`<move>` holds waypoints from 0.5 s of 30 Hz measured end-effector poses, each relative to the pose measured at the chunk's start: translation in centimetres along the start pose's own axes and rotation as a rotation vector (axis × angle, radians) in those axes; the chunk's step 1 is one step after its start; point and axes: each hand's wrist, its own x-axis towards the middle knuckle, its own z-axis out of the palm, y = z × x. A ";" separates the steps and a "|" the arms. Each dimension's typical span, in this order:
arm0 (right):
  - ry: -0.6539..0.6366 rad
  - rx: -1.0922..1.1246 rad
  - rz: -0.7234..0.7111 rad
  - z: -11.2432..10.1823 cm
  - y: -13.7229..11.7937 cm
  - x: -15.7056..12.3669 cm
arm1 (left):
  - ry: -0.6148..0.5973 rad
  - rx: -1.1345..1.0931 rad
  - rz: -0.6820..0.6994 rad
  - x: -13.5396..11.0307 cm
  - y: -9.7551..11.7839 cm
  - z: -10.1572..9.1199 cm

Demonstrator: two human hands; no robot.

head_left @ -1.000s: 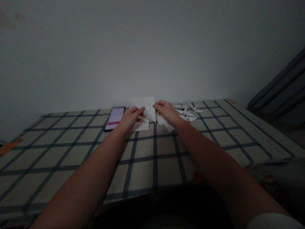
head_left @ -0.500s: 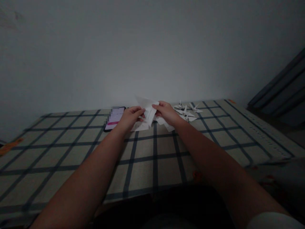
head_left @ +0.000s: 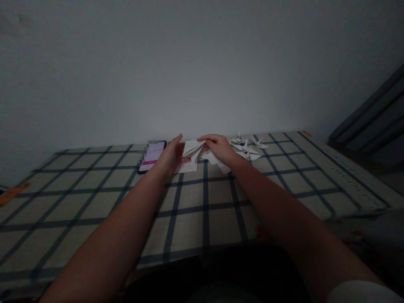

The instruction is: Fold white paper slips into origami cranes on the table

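Note:
My right hand (head_left: 217,146) pinches the right end of a creased, folded sheet of white paper (head_left: 192,147) between thumb and fingers. At the paper's left edge is my left hand (head_left: 172,155), its thumb raised and fingers apart; whether it touches the paper is hard to make out. Below them a flat paper with small marks (head_left: 188,167) lies on the cloth. Another loose white paper (head_left: 217,163) rests under my right hand, partly covered by it.
Several folded paper cranes (head_left: 248,150) sit right of my right hand. A phone (head_left: 152,156) with a lit screen lies left of my left hand. The checked tablecloth (head_left: 189,210) reaches back to a plain wall (head_left: 202,75). Dark folded fabric (head_left: 375,113) hangs at the right.
My left hand has let go of the paper and opened, thumb up. The folded paper has tilted lower and bunched towards my right hand, which still grips it.

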 end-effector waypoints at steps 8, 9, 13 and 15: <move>-0.031 0.021 0.015 -0.5 -0.9 -0.3 | 0.068 0.277 0.182 -1.2 0.0 0.5; -0.052 0.000 0.010 -0.5 -0.9 -0.3 | 0.065 0.317 0.200 -1.3 0.1 0.5; -0.097 -0.093 -0.008 -0.2 -0.8 -0.3 | 0.086 0.469 0.271 -1.5 0.2 0.6; -0.085 -0.096 0.007 -0.1 -0.8 -0.3 | 0.117 0.464 0.299 -1.3 0.1 0.5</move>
